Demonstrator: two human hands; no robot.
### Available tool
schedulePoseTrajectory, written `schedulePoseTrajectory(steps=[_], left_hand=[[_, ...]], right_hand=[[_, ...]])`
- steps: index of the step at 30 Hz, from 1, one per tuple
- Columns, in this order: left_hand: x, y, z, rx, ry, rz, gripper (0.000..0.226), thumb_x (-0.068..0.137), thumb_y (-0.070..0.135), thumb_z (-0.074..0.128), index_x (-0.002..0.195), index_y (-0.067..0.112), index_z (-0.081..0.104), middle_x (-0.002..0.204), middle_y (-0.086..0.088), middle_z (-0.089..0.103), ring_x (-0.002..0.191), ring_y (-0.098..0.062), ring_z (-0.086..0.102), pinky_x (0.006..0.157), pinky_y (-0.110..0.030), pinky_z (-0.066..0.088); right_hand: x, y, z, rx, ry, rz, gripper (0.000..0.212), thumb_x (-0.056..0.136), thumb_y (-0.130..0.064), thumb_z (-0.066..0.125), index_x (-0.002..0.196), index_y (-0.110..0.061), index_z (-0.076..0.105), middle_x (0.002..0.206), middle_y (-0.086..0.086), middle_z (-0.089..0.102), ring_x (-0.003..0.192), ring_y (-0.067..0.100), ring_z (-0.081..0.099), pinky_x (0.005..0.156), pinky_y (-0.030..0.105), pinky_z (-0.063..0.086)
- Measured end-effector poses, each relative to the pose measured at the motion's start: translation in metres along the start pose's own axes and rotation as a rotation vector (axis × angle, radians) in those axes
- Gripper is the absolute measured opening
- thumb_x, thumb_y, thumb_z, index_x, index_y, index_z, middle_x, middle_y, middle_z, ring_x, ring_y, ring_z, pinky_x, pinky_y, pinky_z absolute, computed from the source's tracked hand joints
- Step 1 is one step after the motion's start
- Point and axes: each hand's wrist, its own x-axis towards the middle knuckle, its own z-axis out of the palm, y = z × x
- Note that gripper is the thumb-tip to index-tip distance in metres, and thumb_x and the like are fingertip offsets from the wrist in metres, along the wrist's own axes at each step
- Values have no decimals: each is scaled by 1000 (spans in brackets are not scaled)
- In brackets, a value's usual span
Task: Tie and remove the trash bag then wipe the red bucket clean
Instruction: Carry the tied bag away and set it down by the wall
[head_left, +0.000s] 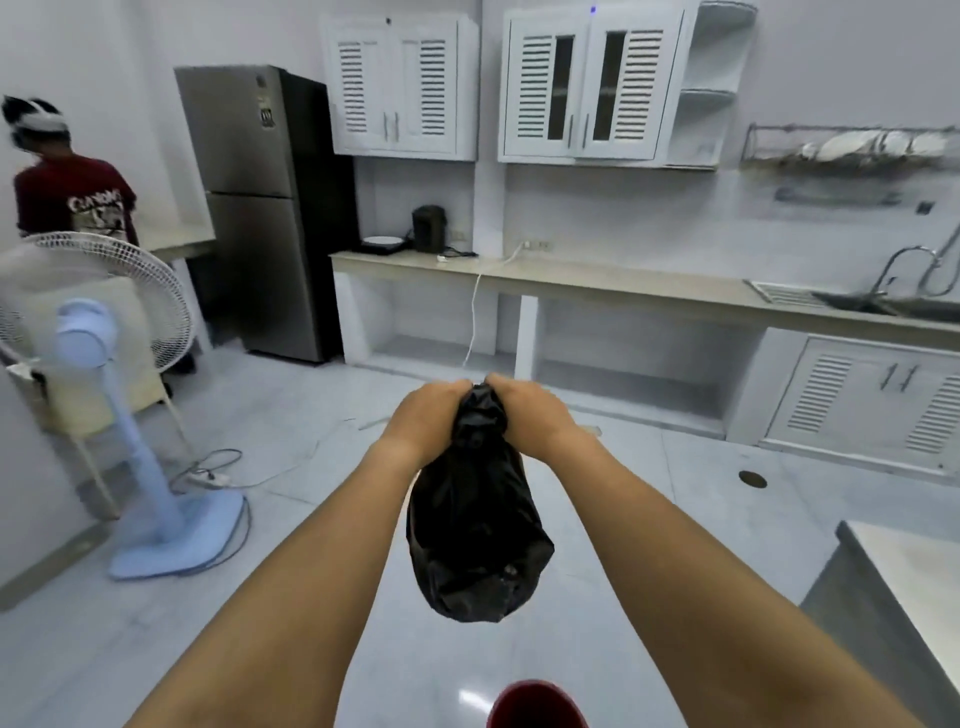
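A black trash bag (475, 525) hangs in the air in front of me, bulging at the bottom and gathered tight at the top. My left hand (428, 415) grips the bunched neck from the left. From the right, my right hand (527, 410) grips the same neck, and the two hands almost touch. The rim of the red bucket (535, 704) shows at the bottom edge of the view, below the bag; most of it is cut off.
A blue standing fan (130, 415) and its floor cable (218, 475) stand at the left. Another person (72, 192) stands far left by the grey fridge (270, 208). A counter with a sink (878, 304) runs along the back wall. A table corner (893, 566) juts in at the right.
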Motion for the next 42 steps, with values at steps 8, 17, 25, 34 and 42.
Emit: schedulePoseTrajectory(steps=[8,17,25,34,42], left_hand=[[-30,-65,-109,103,109,-48,19,93,16,48,104,9,63,106,-11,70,99,-34,63,79,-39,48],[-95,-185,-198,269,153,-138,11,90,11,49,97,7,56,101,-16,69,95,-40,61,75,-42,45],[-166,-311,-244,273,180,-381,18,91,5,52,106,10,61,106,-15,67,94,-34,61,78,-37,47],[-213,-458,-277,405,184,-604,21,90,15,47,108,10,57,109,-16,68,101,-39,61,81,-42,47],[-240,-595,-307,452,231,-810,12,88,14,47,98,14,54,98,-11,68,94,-36,61,75,-36,37]], right_hand=[[52,-119,-30,-34,24,-168,16,89,-10,48,104,-10,52,106,15,66,96,36,60,68,37,41],[110,-268,10,-16,7,-303,18,90,-13,47,108,-12,51,103,15,66,93,38,61,76,44,51],[160,-398,83,62,-81,-485,10,88,-17,48,91,-22,40,99,13,66,91,37,61,67,39,44],[261,-526,186,75,-171,-717,23,89,-16,48,113,-14,47,103,19,63,90,40,61,66,38,42],[352,-647,272,128,-229,-940,25,89,-12,46,114,-14,47,101,19,65,94,40,60,66,38,40]])
